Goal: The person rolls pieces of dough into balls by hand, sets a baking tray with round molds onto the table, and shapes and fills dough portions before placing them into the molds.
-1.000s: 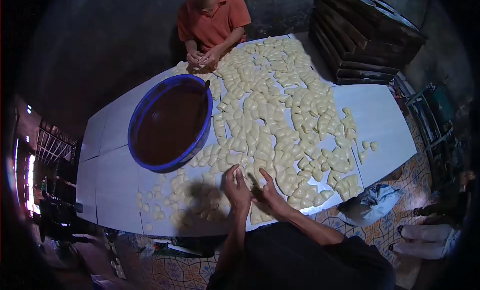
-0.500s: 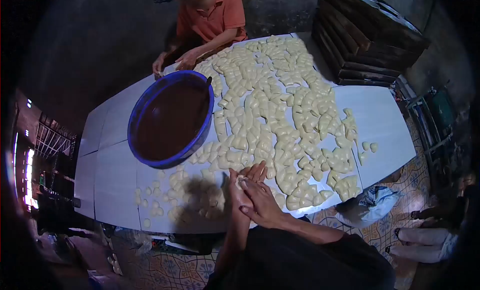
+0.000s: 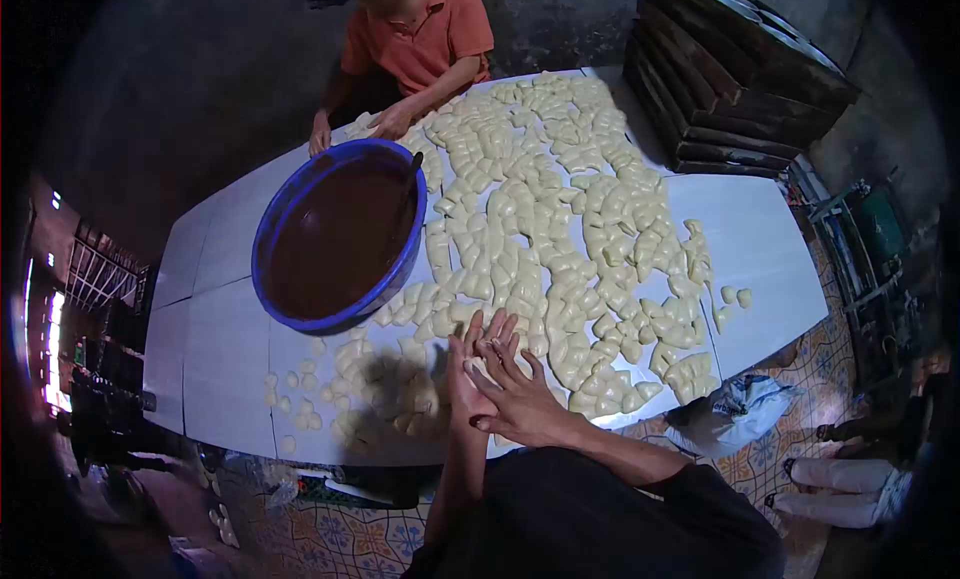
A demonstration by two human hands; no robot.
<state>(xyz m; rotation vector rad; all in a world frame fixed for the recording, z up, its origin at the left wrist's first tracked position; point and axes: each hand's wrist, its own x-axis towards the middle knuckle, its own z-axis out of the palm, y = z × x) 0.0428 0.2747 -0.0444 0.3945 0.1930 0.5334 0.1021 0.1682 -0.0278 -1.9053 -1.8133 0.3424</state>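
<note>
Near the front edge of the table, my left hand [image 3: 468, 381] is held palm up with its fingers stretched out. My right hand [image 3: 524, 403] lies across it, fingers spread, the two palms touching or nearly so. A pale smear shows on the fingers; whether a piece of dough sits between the palms is hidden. Around and beyond my hands, many soft cream-coloured dough pieces [image 3: 516, 204] cover the table, in rows and clumps. Smaller loose dough balls [image 3: 305, 381] lie to the left, partly in my shadow.
A blue basin [image 3: 262, 269] holding brown filling, a dark handle leaning inside, stands left on the white-topped table [image 3: 215, 359]. Across it a person in an orange shirt [image 3: 425, 39] has both hands at the dough. Stacked dark trays [image 3: 720, 89] rise at the back right; a plastic sack [image 3: 735, 414] lies below.
My hands have gone from pressed together to fingers more spread, the right hand's fingers lifting apart. The person opposite has shifted their hands slightly by the basin.
</note>
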